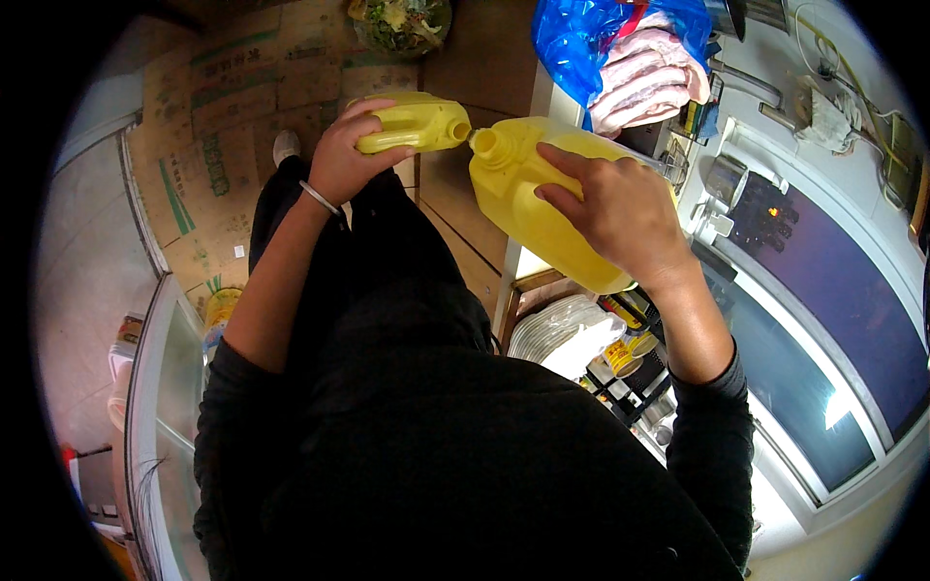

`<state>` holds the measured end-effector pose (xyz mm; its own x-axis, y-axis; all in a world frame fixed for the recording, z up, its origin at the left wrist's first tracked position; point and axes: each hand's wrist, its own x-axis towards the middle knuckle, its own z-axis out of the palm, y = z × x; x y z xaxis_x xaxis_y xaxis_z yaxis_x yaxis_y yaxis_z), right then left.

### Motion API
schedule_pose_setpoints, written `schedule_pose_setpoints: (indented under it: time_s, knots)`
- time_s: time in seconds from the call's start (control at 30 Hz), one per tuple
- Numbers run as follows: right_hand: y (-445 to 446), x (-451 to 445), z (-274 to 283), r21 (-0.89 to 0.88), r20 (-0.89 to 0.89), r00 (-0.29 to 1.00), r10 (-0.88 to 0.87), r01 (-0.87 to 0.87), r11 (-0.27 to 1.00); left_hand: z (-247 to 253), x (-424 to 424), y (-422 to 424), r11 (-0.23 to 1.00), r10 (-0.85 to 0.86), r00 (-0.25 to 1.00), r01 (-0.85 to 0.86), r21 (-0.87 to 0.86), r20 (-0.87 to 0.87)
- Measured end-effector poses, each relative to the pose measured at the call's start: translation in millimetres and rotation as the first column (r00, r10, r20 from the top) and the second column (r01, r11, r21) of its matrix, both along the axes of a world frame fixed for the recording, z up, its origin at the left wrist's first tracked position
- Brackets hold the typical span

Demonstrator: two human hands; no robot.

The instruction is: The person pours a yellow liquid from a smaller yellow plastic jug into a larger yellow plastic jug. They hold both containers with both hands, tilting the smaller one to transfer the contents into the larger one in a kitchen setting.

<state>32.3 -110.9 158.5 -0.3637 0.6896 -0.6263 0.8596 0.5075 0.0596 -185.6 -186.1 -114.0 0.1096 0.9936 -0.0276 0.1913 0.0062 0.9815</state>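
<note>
My left hand point(352, 149) is wrapped around a small yellow plastic jug point(429, 123), which lies tilted with its open mouth pointing right. On the right, my right hand point(610, 200) grips the handle of a larger yellow plastic jug point(523, 200), also tilted, its uncapped neck facing the small jug. The two mouths are very close together; whether they touch or liquid passes between them I cannot tell. A silvery bangle circles my left wrist. My right fingers partly hide the large jug's handle.
Raw meat slabs point(643, 80) in a blue plastic bag point(574, 43) lie beyond the large jug. Stacked plates point(552, 330) under plastic stand below it. Flattened cardboard point(218, 145) covers the floor, with a container of vegetable scraps point(399, 25) at the top. A window point(806, 370) is at right.
</note>
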Motion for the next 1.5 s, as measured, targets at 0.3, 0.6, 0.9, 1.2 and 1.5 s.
schedule_pose_setpoints:
  time_s: [0.3,0.6,0.9,1.2,1.5]
  knots:
    - [-0.6,-1.1,-0.3,0.01,-0.018,1.0,0.01,-0.01,1.0,1.3,1.3,-1.0,1.0,0.005,1.0,-0.005,-0.008,-0.012]
    - [-1.2,0.8,-2.9,0.006,-0.028,1.0,0.006,-0.006,1.0,-1.7,0.6,-2.0,1.0,0.004,1.0,-0.004,0.002,-0.02]
    - [-2.0,1.3,-3.9,0.011,-0.027,0.999,0.021,-0.021,1.0,1.2,-0.1,-2.7,1.0,-0.008,1.0,0.008,-0.023,-0.006]
    - [-3.2,0.6,-3.1,0.021,-0.019,0.999,0.028,-0.027,0.999,2.5,-2.1,-1.8,0.998,-0.05,0.998,0.049,-0.03,-0.026]
    - [-2.1,0.9,-3.0,0.01,-0.028,0.999,0.022,-0.022,1.0,0.9,-2.3,-2.3,0.998,-0.054,0.998,0.054,-0.028,-0.017]
